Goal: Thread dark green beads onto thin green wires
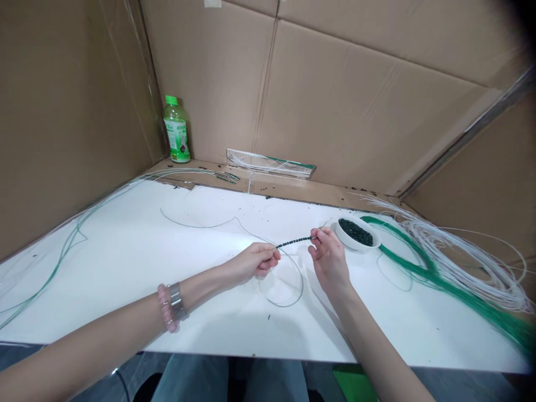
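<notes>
A short row of dark beads (293, 242) on a thin wire is stretched between my two hands. My left hand (262, 258) pinches the wire at the left end of the beads, and a loop of thin wire (302, 286) hangs below it, with more wire trailing to the left. At the right end of the beads, my right hand (326, 248) has its fingertips closed on the strand, a thin tip sticking out above them. Just right of that hand, a white bowl (374, 241) holds many dark green beads (355, 231).
Green strands (452, 285) and coiled white strands (473, 262) lie at the right. A green bottle (176, 134) stands at the back left corner. Cardboard walls (335, 100) surround the white table (167, 312). Long strands (62, 254) run along the left side.
</notes>
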A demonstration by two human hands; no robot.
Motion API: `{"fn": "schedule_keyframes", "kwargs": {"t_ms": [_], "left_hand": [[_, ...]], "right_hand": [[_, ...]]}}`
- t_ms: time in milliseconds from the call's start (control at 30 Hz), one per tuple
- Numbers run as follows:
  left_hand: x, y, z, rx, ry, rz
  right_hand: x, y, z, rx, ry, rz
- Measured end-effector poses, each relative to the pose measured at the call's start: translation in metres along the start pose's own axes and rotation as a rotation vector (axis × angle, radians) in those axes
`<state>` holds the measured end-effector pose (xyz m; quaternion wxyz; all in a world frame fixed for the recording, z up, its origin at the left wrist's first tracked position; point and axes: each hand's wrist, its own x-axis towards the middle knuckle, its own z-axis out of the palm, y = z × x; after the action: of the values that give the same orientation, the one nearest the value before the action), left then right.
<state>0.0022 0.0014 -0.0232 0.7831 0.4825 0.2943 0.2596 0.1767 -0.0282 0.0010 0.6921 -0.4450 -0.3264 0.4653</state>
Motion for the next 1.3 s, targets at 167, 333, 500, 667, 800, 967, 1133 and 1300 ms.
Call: {"fn": "schedule_keyframes", "kwargs": {"t_ms": [167,333,500,667,800,967,1133,1300], "left_hand": [[0.0013,0.0016,-0.0053,0.018,-0.001,-0.067],[-0.0021,0.0014,-0.0013,0.045,0.032,0.034],[-0.0052,0.0018,0.0006,0.067,0.016,0.093],[-0.0061,0.0006,0.0,0.083,0.024,0.154],[-0.0072,0.0025,0.0015,0.107,0.036,0.174],[-0.0074,0.0037,0.0016,0.108,0.043,0.189],[-0.0072,0.0034,-0.0001,0.09,0.07,0.191],[-0.007,0.0049,-0.0005,0.03,0.065,0.184]], "right_hand": [[-0.0021,0.0011,0.0016,-0.015,-0.034,0.0],[-0.0024,0.0004,0.0011,-0.009,-0.043,-0.014],[-0.0025,-0.0002,0.0009,-0.021,-0.039,-0.033],[-0.0025,0.0002,0.0013,-0.044,-0.046,-0.054],[-0.002,0.002,-0.0007,-0.074,-0.054,-0.09],[-0.004,0.0011,-0.002,-0.16,-0.053,-0.175],[-0.0069,0.0009,-0.0026,-0.463,-0.068,-0.372],[-0.0047,0.003,-0.0077,-0.576,-0.117,-0.427]]}}
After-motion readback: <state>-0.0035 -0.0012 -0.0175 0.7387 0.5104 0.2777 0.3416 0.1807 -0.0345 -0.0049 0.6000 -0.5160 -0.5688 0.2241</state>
